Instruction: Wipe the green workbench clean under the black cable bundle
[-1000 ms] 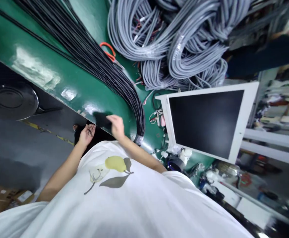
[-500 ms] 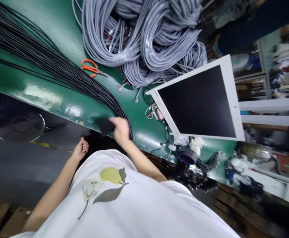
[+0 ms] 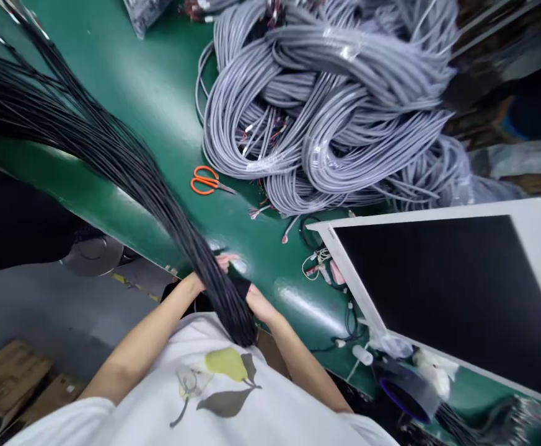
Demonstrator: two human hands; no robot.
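Long black cable bundle (image 3: 172, 220) spans the green tabletop (image 3: 153, 80), crossing over the left hand (image 3: 223, 262), its visible fingers outstretched; the right hand (image 3: 258, 303) grips a flat black piece (image 3: 241, 285). Probably heavy, floppy: best cradled near its gathered end, by the near edge. Green surface shows toward orange-handled scissors (image 3: 213, 182).

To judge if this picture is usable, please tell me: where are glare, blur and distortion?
Head view: pale glare streaks on the green table; head view: background at upper right is dim and blurred; head view: the monitor looks stretched, probably from a wide lens.
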